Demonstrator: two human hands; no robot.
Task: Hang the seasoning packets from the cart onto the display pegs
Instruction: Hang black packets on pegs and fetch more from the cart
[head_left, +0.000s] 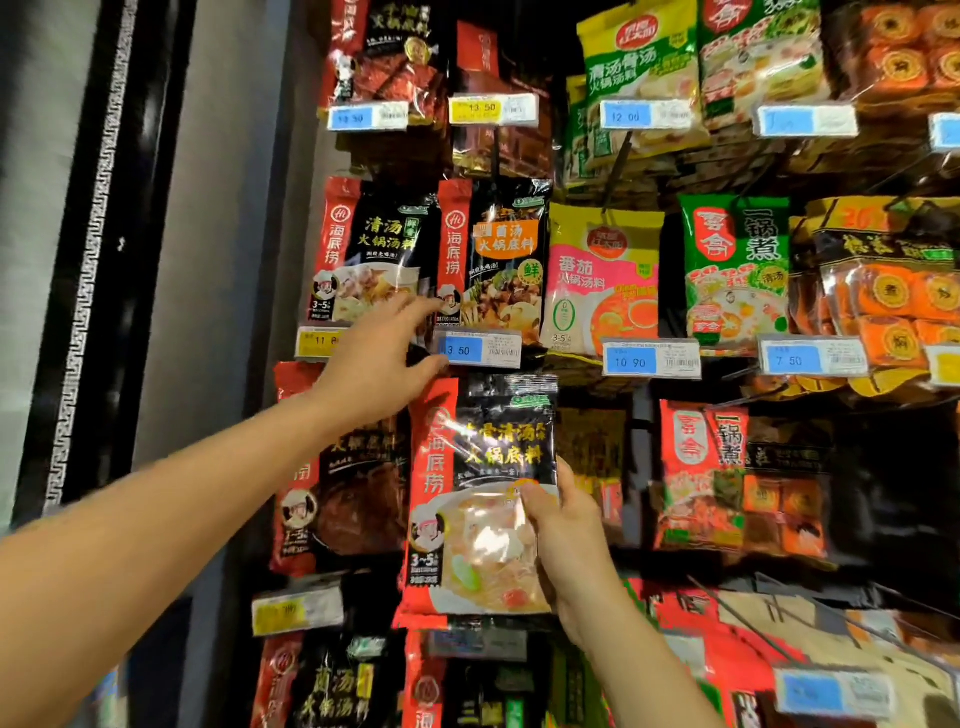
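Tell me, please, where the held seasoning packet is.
The seasoning packet is central in the head view, gripped by the right hand, directly below a blue price tag.

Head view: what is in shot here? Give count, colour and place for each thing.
held packet: one, black and red, centre, in front of the display
black-and-red packets: several, hanging in the two left columns
pink-and-yellow packet: one, middle row, centre
green packets: a few, top and middle rows, right of centre
orange-block packs: several, far right
price tags: several, blue or yellow, below the rows of packets
patterned frame: one, black with a pale strip, left edge
left hand: fingers extended at a blue tag, middle row
right hand: grips the held packet's right edge
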